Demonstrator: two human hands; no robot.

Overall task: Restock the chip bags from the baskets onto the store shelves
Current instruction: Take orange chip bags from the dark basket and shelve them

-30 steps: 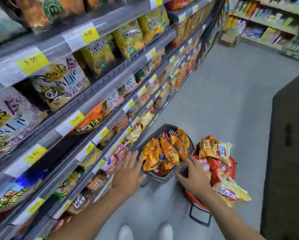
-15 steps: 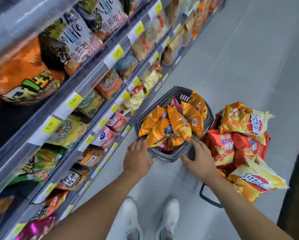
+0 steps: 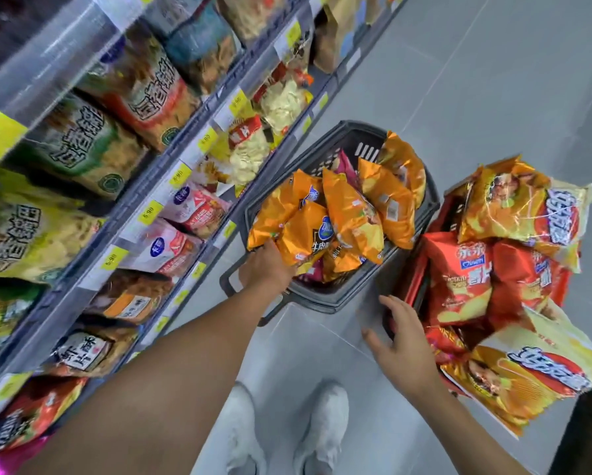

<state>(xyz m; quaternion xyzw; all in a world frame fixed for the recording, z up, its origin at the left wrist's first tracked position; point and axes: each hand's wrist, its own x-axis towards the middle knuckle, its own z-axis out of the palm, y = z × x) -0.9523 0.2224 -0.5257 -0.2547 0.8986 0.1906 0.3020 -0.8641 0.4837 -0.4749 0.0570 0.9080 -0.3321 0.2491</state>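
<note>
Head view: our left hand (image 3: 265, 269) grips an orange chip bag (image 3: 270, 217) inside the grey basket (image 3: 339, 299); right hand (image 3: 402, 344) hangs open beside it.

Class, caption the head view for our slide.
Left hand reaches orange chip bags in the grey basket; right hand hovers open.

Yellow shelf price tags (image 3: 149, 211) reading 5.90 left of the grey basket (image 3: 325, 296), "POTATO" on a red chip bag (image 3: 459, 279) right of it

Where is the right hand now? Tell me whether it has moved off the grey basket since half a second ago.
Yes. The right hand has left the grey basket rim, drawn back toward the person.
</note>
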